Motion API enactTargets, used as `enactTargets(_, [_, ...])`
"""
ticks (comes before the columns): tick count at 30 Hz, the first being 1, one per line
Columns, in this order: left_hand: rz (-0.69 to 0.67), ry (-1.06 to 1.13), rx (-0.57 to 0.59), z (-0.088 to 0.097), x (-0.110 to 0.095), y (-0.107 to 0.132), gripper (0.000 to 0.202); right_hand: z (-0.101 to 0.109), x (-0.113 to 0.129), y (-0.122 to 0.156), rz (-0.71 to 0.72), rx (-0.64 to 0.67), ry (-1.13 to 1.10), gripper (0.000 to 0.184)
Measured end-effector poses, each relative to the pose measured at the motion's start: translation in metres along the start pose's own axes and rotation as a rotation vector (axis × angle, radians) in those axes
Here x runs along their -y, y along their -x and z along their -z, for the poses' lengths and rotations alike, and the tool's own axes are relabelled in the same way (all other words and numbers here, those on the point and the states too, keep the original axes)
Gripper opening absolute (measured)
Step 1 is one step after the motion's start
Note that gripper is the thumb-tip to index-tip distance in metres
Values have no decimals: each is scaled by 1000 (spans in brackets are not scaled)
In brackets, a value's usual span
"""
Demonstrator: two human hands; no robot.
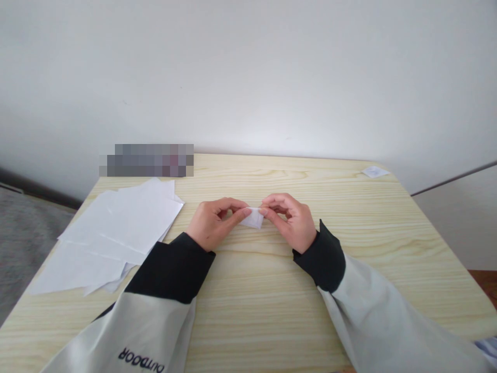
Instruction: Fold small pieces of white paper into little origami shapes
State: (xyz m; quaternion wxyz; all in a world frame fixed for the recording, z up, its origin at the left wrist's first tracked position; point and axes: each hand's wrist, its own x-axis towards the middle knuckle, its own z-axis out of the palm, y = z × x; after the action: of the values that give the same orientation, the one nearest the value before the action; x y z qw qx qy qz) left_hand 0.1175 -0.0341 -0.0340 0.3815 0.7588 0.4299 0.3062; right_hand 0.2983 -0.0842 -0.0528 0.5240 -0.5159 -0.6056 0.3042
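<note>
Between my hands, over the middle of the table, is a small folded piece of white paper (253, 218). My left hand (217, 220) pinches its upper left edge between thumb and fingers. On the other side, the thumb and fingertips of my right hand (290, 218) close on its upper right corner. The paper's lower part hangs below the fingertips, and its back face is hidden from me. To the left of my left hand lies a loose stack of white paper sheets (128, 223), fanned unevenly.
The light wood-grain table (248, 311) stands against a white wall (248, 77). A small folded white paper (375, 171) lies near its far right corner. A pixelated dark object (147, 161) sits at the far left edge, behind the sheets.
</note>
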Motion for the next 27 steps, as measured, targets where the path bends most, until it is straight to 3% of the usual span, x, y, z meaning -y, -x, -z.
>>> enactTargets(8, [163,242,69,3,-7,-4,28,1,-2,-2,-61,17,-94,16])
enactTargets(15, [91,156,66,2,-1,-4,28,6,-2,-3,-2,142,64,11])
enactTargets(21, [91,259,146,-2,0,0,32,3,-2,-1,-22,79,-24,11])
enactTargets(27, [94,272,207,-2,1,1,27,0,1,1,-15,120,-29,10])
